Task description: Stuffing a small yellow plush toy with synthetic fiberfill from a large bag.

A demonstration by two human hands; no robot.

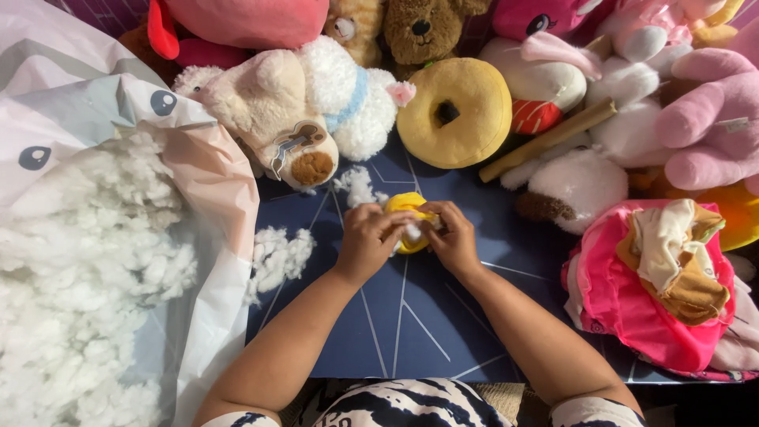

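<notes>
Where the picture begins at the far left, a large pale plastic bag (207,170) printed with dark eye shapes lies open, and a heap of white polyester stuffing (75,273) fills it. Just right of the bag's edge, two loose tufts of stuffing (278,257) lie on the dark blue mat (411,324) with its thin white lines. Above them rests a cream plush dog (273,111) with a brown paw pad, and against it a fluffy white plush toy (352,99) with a blue collar.

At the middle of the mat the left hand (368,241) is curled shut, fingers pinching one side of a small yellow plush skin (409,207). The right hand (452,237) grips the other side in the same closed way, thumb and fingers pressed to the fabric, with a bit of white filling showing between the two hands. The yellow skin sits above the mat, held between both hands, near the centre of the view.

Behind the hands lies a yellow doughnut-shaped plush (455,111), and a brown teddy bear (423,28) sits above it. Farther right a cardboard tube (549,138) slants across white and pink plush toys (704,119). At the right edge, a bright pink fabric piece (621,304) carries a pile of tan and cream unstuffed skins (672,257).
</notes>
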